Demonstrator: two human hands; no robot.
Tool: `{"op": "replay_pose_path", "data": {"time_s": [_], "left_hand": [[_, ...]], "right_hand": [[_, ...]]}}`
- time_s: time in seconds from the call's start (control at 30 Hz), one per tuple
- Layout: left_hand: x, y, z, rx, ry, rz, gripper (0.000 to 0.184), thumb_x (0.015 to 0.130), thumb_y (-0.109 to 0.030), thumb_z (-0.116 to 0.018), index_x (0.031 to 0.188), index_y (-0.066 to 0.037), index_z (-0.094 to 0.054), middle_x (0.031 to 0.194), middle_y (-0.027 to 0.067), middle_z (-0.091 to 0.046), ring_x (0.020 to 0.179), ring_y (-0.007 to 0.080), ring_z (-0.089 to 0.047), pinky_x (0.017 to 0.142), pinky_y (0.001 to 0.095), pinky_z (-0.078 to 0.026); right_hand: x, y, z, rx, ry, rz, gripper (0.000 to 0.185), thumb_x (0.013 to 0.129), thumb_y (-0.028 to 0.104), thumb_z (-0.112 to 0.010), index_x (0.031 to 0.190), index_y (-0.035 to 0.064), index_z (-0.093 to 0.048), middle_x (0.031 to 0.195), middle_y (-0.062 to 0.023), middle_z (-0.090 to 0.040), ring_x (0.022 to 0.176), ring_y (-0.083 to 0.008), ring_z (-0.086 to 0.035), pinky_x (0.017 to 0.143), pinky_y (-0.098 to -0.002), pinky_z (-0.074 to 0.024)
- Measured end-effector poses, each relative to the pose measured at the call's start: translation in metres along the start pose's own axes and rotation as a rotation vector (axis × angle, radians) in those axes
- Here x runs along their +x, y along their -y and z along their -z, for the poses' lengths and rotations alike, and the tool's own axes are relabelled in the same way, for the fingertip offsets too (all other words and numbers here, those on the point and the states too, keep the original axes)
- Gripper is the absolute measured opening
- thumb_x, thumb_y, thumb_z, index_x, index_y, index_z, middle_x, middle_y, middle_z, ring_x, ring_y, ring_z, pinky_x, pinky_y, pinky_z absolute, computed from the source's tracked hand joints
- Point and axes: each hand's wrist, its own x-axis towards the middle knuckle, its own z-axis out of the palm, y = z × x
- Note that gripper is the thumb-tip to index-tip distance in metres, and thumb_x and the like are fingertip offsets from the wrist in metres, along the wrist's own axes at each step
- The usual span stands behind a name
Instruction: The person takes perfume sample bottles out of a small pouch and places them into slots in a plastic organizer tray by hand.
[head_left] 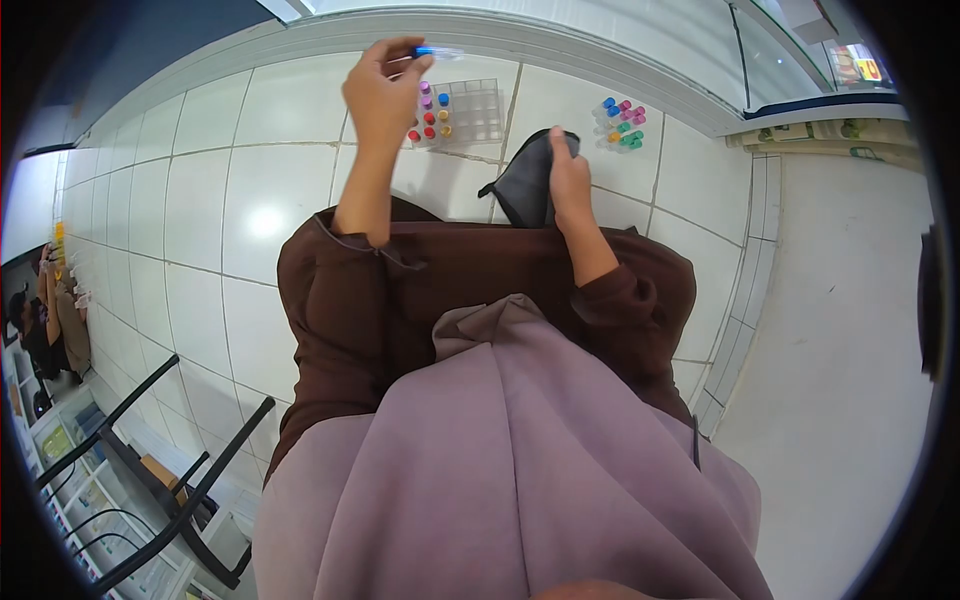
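My left hand (385, 85) is raised at the far end of the floor, its fingers pinching a small clear tube with a blue cap (440, 53), which lies nearly level. Below it, a clear divided rack (480, 110) holds several tubes with red, purple, blue and orange caps (429, 118) in its left part. My right hand (570, 180) grips a dark grey pouch (528, 180) by its right side, thumb along the top. What the pouch contains is hidden. Right of the pouch, a loose group of capped tubes (622, 125) in blue, pink, green and orange lies on the tiles.
White floor tiles (200, 200) surround my knees. A glass-fronted cabinet base (640, 60) runs along the far side. Black metal chair legs (200, 490) and shelving stand at lower left. Another person (60, 310) is at the left edge. A pale raised ledge (840, 350) lies at right.
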Motion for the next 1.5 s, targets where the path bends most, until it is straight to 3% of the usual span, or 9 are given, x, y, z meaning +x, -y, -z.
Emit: {"op": "replay_pose_path", "data": {"time_s": [0.07, 0.17, 0.27, 0.37, 0.9, 1.1, 1.27, 1.37, 1.5], "left_hand": [[0.006, 0.008, 0.006, 0.15, -0.017, 0.017, 0.02, 0.078, -0.004, -0.07, 0.098, -0.005, -0.07, 0.087, 0.0089, -0.071, 0.072, 0.0122, -0.066, 0.057, 0.0243, -0.052], [0.001, 0.03, 0.002, 0.233, -0.006, 0.1, 0.017, 0.079, -0.005, -0.069, 0.096, -0.006, -0.071, 0.088, 0.0074, -0.072, 0.074, 0.0132, -0.068, 0.061, 0.0239, -0.052], [-0.003, 0.035, -0.008, 0.274, 0.03, 0.159, 0.018, 0.08, -0.005, -0.068, 0.098, -0.007, -0.071, 0.089, 0.0062, -0.072, 0.075, 0.0148, -0.068, 0.067, 0.0252, -0.052], [-0.007, 0.044, -0.014, 0.353, 0.041, 0.107, 0.018, 0.079, -0.003, -0.066, 0.095, -0.008, -0.071, 0.086, 0.0076, -0.071, 0.066, 0.0186, -0.066, 0.057, 0.0301, -0.051], [-0.026, 0.063, -0.033, 0.932, 0.117, -0.232, 0.025, 0.076, -0.018, -0.072, 0.101, -0.015, -0.073, 0.093, 0.0141, -0.067, 0.106, 0.0317, -0.056, 0.089, 0.0396, -0.046], [-0.036, 0.002, -0.063, 0.718, 0.178, -0.332, 0.035, 0.079, -0.022, -0.072, 0.11, -0.009, -0.067, 0.1, 0.0118, -0.067, 0.104, 0.0322, -0.056, 0.089, 0.0405, -0.044], [-0.071, -0.022, -0.134, 0.416, 0.628, -0.234, 0.04, 0.078, -0.018, -0.071, 0.117, -0.009, -0.062, 0.109, 0.0101, -0.064, 0.098, 0.0295, -0.06, 0.085, 0.039, -0.047], [-0.074, -0.009, -0.173, 0.449, 0.733, -0.522, 0.045, 0.078, -0.019, -0.071, 0.121, -0.01, -0.059, 0.115, 0.0102, -0.061, 0.1, 0.0309, -0.059, 0.084, 0.0398, -0.049], [-0.065, -0.001, -0.202, 0.465, 0.763, -0.504, 0.042, 0.078, -0.021, -0.072, 0.116, -0.008, -0.059, 0.111, 0.0102, -0.06, 0.098, 0.0314, -0.06, 0.083, 0.0405, -0.05]], "right_hand": [[-0.005, 0.005, -0.001, -0.114, 0.092, 0.016, 0.079, 0.09, 0.06, -0.046, 0.09, -0.0173, -0.062, 0.094, -0.0349, -0.063, 0.098, -0.0435, -0.062, 0.087, -0.0425, -0.0453], [-0.007, 0.007, -0.001, -0.156, 0.164, 0.009, 0.073, 0.089, 0.059, -0.051, 0.084, -0.0135, -0.061, 0.081, -0.0192, -0.063, 0.08, -0.0253, -0.06, 0.077, -0.035, -0.0454], [-0.011, 0.013, 0.001, -0.153, 0.181, 0.016, 0.077, 0.089, 0.06, -0.046, 0.086, -0.0148, -0.064, 0.091, -0.0341, -0.063, 0.094, -0.0451, -0.062, 0.085, -0.0443, -0.0457], [-0.009, 0.01, 0.0, -0.184, 0.172, 0.045, 0.077, 0.089, 0.061, -0.045, 0.084, -0.0139, -0.064, 0.09, -0.0338, -0.063, 0.093, -0.045, -0.062, 0.084, -0.0448, -0.046], [-0.026, 0.033, 0.009, -0.167, 0.263, 0.035, 0.07, 0.089, 0.061, -0.044, 0.091, -0.0056, -0.066, 0.091, -0.0274, -0.066, 0.092, -0.0419, -0.064, 0.082, -0.0446, -0.0486], [-0.019, 0.017, 0.001, -0.486, 0.339, 0.17, 0.057, 0.086, 0.053, -0.052, 0.097, -0.0017, -0.065, 0.093, -0.0242, -0.067, 0.091, -0.0396, -0.065, 0.079, -0.0466, -0.0501], [-0.018, 0.019, -0.003, -0.651, 0.502, 0.149, 0.045, 0.086, 0.045, -0.054, 0.11, 0.0083, -0.064, 0.109, -0.0122, -0.067, 0.105, -0.0288, -0.063, 0.087, -0.0437, -0.048], [-0.02, 0.002, -0.006, -0.6, 0.402, 0.271, 0.039, 0.085, 0.038, -0.056, 0.11, 0.0086, -0.063, 0.106, -0.0161, -0.067, 0.101, -0.0303, -0.064, 0.085, -0.0425, -0.0499], [-0.02, 0.011, 0.001, -0.698, 0.455, 0.23, 0.038, 0.084, 0.034, -0.059, 0.112, 0.0082, -0.062, 0.111, -0.0125, -0.065, 0.103, -0.029, -0.063, 0.087, -0.0408, -0.0494]]}}
